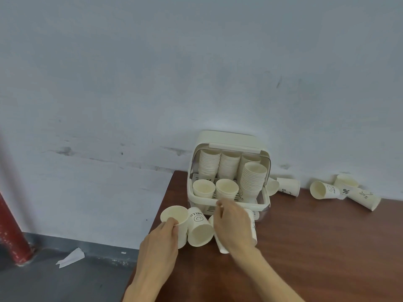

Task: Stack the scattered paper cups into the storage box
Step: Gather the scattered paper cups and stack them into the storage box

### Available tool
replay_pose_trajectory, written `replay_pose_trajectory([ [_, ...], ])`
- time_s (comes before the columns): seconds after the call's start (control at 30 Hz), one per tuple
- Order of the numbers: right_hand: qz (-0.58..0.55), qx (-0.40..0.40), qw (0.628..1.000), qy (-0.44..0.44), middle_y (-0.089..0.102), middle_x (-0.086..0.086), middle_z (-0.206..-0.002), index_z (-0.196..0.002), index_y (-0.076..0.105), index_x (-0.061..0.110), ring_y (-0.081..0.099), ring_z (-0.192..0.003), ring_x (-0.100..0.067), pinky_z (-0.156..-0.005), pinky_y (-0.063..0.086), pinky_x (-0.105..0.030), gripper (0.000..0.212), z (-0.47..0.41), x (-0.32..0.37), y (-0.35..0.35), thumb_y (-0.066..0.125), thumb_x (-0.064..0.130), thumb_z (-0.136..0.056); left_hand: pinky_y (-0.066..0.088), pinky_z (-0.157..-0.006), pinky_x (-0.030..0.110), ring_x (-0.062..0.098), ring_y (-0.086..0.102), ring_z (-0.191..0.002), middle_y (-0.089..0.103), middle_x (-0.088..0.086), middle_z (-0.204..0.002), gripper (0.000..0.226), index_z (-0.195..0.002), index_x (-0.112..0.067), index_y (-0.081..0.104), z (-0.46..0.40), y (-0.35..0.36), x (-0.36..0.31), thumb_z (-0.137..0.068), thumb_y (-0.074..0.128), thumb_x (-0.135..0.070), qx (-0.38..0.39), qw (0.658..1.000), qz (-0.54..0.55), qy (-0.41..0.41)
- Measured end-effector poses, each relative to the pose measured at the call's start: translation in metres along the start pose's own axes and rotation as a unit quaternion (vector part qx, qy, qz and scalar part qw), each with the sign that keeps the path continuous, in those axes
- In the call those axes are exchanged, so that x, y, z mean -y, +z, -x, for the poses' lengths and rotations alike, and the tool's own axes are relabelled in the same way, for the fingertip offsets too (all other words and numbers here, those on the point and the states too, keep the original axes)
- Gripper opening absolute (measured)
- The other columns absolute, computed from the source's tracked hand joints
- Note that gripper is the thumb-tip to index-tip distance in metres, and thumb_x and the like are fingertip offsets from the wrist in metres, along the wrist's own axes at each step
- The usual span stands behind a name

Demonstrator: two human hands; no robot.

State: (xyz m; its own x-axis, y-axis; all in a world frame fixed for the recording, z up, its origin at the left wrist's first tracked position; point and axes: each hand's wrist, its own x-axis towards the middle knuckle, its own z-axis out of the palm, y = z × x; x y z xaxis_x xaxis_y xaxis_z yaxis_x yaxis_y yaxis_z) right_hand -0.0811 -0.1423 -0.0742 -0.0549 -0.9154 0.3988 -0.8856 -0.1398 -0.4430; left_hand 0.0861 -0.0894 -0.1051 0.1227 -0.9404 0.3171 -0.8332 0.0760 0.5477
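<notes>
Most cups already stand stacked in the box (227, 202) at twelve o'clock, several lie loose at three o'clock, while the left hand (162, 240) grips an upright cup (175, 216), mouth up, and the right hand (234, 225) seemingly curls round a tipped cup (222, 247) on the bench (305, 247).

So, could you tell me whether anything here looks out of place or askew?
Yes. Several cups lie tipped on their sides on the table right of the box, outside it. On the floor, a scrap of paper lies loose.
</notes>
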Motion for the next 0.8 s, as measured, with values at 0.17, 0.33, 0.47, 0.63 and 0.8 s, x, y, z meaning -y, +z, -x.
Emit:
replay_pose_trajectory([
  [0.17,-0.045,0.083,0.992,0.084,0.066,0.005,-0.086,-0.09,0.062,0.024,0.059,-0.086,-0.021,-0.072,0.044,-0.034,0.025,0.057,0.025,0.017,0.041,0.039,-0.087,0.047,-0.069,0.029,0.017,0.056,-0.078,0.06,-0.007,-0.09,0.016,-0.103,-0.023,0.053,-0.001,0.0,0.0,-0.1,0.037,-0.023,0.002,1.0,-0.002,-0.003],
  [0.33,-0.026,0.144,0.978,0.149,0.062,-0.004,-0.104,-0.103,0.057,0.016,0.06,-0.1,-0.027,-0.074,0.044,-0.032,0.029,0.07,0.042,0.042,0.048,0.039,-0.087,0.047,-0.068,0.032,0.02,0.055,-0.078,0.056,-0.007,-0.084,0.015,-0.101,-0.021,0.052,-0.002,-0.002,-0.001,-0.099,0.038,-0.02,0.008,1.0,0.001,0.001],
  [0.47,-0.012,0.139,0.974,0.179,0.064,-0.003,-0.103,-0.097,0.061,0.015,0.061,-0.098,-0.025,-0.068,0.037,-0.03,0.025,0.066,0.044,0.053,0.048,0.035,-0.089,0.043,-0.066,0.031,0.02,0.053,-0.076,0.056,-0.007,-0.085,0.016,-0.103,-0.021,0.054,-0.005,-0.006,-0.001,-0.099,0.038,-0.02,0.0,1.0,0.0,0.006],
  [0.63,0.001,0.121,0.976,0.183,0.066,-0.003,-0.103,-0.099,0.061,0.017,0.061,-0.1,-0.025,-0.075,0.043,-0.033,0.027,0.066,0.046,0.056,0.042,0.035,-0.094,0.046,-0.068,0.031,0.02,0.057,-0.08,0.062,-0.005,-0.091,0.016,-0.103,-0.021,0.055,-0.017,-0.016,-0.004,-0.1,0.039,-0.022,-0.018,1.0,-0.008,0.022],
  [0.8,0.024,0.105,0.982,0.157,0.065,-0.005,-0.106,-0.096,0.052,0.018,0.061,-0.1,-0.026,-0.072,0.039,-0.034,0.02,0.064,0.046,0.049,0.036,0.029,-0.098,0.045,-0.064,0.038,0.026,0.054,-0.074,0.059,0.0,-0.079,0.019,-0.091,-0.015,0.054,-0.049,-0.036,-0.024,-0.1,0.039,-0.023,-0.052,0.996,0.008,0.07],
])
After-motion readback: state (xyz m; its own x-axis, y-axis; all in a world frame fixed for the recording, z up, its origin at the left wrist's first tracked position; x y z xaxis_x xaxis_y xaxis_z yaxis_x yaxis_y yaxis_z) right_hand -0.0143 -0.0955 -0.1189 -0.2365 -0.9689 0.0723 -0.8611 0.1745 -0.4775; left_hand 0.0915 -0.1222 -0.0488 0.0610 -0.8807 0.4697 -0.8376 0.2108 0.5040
